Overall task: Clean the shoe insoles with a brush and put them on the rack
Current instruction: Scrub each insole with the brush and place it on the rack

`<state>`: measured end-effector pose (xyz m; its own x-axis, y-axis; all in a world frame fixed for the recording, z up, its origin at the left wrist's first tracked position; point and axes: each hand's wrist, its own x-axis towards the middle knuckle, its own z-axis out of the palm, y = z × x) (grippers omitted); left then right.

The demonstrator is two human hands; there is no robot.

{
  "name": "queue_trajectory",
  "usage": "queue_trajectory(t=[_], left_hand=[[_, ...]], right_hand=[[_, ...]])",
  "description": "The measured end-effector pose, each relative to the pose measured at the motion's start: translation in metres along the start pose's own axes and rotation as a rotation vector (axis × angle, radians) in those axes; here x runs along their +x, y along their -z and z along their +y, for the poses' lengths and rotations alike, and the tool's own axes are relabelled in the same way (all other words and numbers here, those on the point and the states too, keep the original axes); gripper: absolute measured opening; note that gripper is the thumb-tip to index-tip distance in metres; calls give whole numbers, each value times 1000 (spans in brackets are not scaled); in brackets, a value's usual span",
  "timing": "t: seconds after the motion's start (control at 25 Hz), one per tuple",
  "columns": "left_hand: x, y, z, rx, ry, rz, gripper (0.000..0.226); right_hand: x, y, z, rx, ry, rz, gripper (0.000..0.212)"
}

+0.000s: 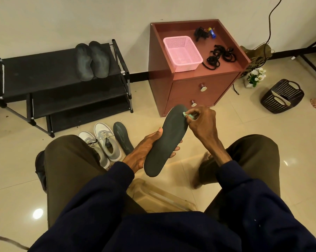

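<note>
My left hand grips a dark grey insole by its heel half, held up over the floor between my knees. My right hand pinches a small pale green brush, whose tip touches the insole near its toe end. Another dark insole lies on the floor beside a pair of grey-white sneakers. Two dark insoles lie side by side on the top shelf of the black shoe rack.
A reddish cabinet stands ahead, carrying a pink basket and black laces. A dark basket and a small flower pot sit at the right. A clear plastic stool shows beneath me.
</note>
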<state>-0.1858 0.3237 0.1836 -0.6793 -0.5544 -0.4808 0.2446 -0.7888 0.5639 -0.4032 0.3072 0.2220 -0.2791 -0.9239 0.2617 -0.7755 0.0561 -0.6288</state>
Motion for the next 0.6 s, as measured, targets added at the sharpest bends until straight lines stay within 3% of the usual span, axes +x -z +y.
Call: queue_trajectory(t=[0.12, 0.2, 0.36, 0.4, 0.52, 0.6], left_hand=[[-2, -6, 0, 53, 34, -77, 53], [-4, -7, 1, 54, 25, -88, 52], [-3, -5, 3, 31, -4, -28, 48], [-2, -4, 3, 22, -17, -13, 47], [0, -2, 3, 9, -70, -8, 44], [-1, -1, 2, 28, -99, 33, 40]], right_hand=[[3, 3, 12, 68, -72, 151, 13], [1, 3, 11, 129, -55, 146, 13], [-1, 1, 3, 160, 63, -229, 13], [0, 1, 3, 137, 69, -230, 12], [3, 3, 6, 150, 2, 17, 10], [3, 3, 9, 222, -79, 47, 12]])
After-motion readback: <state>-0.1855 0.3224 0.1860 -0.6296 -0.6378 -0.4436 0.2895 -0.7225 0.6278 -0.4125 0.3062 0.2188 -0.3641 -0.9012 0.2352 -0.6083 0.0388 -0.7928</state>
